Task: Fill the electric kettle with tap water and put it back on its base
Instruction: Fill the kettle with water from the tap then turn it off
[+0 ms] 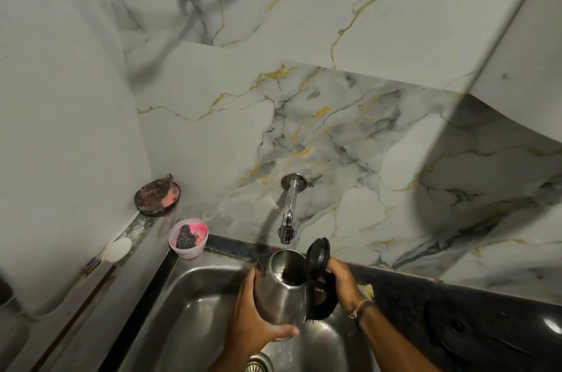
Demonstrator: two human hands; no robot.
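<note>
Partly hidden kettle (281, 295) handle

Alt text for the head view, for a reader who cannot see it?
Two hands hold a stainless-steel electric kettle, black lid open, over a steel sink below a chrome wall tap: left hand around the body, right hand at the handle. No water stream is visible.

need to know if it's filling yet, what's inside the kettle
The kettle has its lid flipped open under the tap. Inside show bare steel wall and a dark bottom; whether water lies there cannot be told. No stream is visible.
</note>
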